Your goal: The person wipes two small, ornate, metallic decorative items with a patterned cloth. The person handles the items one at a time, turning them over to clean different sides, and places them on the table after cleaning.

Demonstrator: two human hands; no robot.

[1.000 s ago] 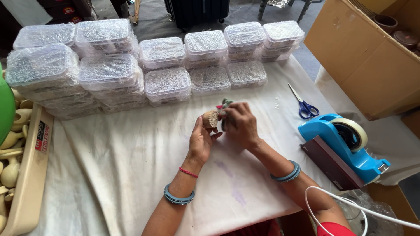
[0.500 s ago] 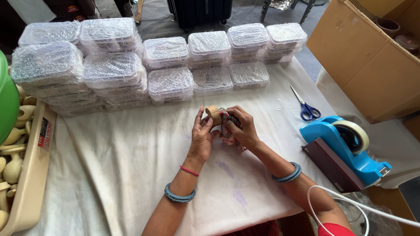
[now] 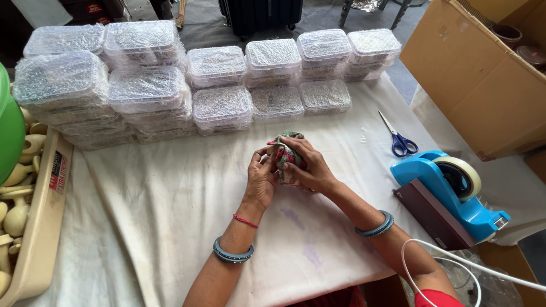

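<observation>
While our left hand [image 3: 260,179] and right hand [image 3: 307,165] both wrap around a small patterned cloth bundle [image 3: 287,156], it's over the white tablecloth [image 3: 170,193]. Stacked clear plastic boxes [image 3: 222,105] sit just behind, with scissors [image 3: 398,139] off right.

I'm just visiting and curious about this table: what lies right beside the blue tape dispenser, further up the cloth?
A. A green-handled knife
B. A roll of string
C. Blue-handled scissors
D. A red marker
C: the blue-handled scissors lie flat on the white cloth, just above the blue tape dispenser and to the right of both hands.
</observation>
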